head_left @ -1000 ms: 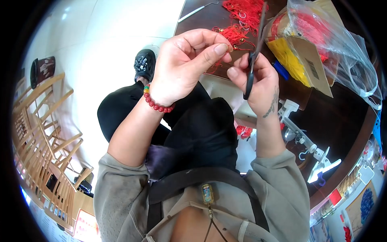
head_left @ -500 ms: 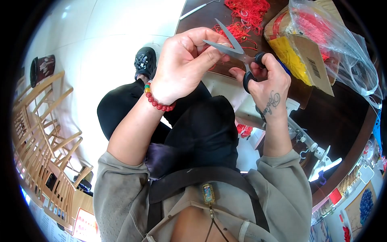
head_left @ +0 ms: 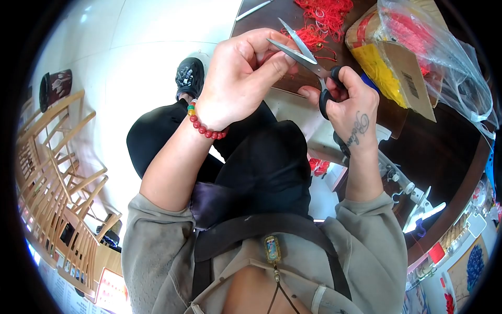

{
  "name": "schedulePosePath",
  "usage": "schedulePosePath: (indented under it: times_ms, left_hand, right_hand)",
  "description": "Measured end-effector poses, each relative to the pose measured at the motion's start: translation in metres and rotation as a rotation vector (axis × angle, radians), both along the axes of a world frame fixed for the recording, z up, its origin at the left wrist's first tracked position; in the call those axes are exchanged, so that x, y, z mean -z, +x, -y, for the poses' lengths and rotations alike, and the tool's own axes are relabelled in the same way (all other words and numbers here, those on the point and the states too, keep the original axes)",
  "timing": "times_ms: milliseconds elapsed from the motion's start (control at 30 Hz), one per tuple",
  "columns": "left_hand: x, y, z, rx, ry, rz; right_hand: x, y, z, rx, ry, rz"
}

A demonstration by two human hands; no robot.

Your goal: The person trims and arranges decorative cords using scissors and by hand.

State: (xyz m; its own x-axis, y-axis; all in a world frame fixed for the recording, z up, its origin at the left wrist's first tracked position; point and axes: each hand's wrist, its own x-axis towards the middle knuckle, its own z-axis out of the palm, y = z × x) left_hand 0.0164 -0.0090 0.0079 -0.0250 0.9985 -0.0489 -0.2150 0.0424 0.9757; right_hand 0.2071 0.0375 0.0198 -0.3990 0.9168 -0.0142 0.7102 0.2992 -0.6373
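Note:
My right hand (head_left: 354,102) grips the black handles of a pair of scissors (head_left: 315,67), whose blades are parted and point up and to the left. The blades lie right at the fingertips of my left hand (head_left: 246,73). That hand is closed in a pinch, thumb against the fingers. A bit of red shows between them, but what it is stays hidden behind the fingers and blades. Just beyond the hands, a tangle of red cord (head_left: 327,18) is heaped on the dark table (head_left: 361,31).
A white-handled tool (head_left: 254,9) lies at the table's far left edge. To the right stands an open cardboard box (head_left: 413,83) with yellow tape and a clear plastic bag (head_left: 444,57). White machine parts (head_left: 405,183) sit by my right forearm. Wooden chairs (head_left: 63,193) line the left.
Both hands have shifted slightly to the right in the view. The scissor blades have closed a little and remain at my left fingertips.

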Motion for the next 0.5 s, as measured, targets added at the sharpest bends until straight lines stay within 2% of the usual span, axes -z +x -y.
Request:
schedulePosePath:
  times_ms: [300, 400, 500]
  left_hand:
    - [0.003, 0.001, 0.0, -0.02, -0.01, 0.001]
    - [0.005, 0.0, 0.0, -0.007, -0.056, -0.084]
    - [0.006, 0.001, -0.001, -0.014, -0.054, 0.024]
  right_hand:
    - [0.006, 0.001, 0.001, 0.001, -0.034, -0.022]
    - [0.012, 0.005, 0.001, -0.009, 0.01, -0.003]
    - [0.009, 0.003, 0.001, 0.047, -0.094, -0.097]
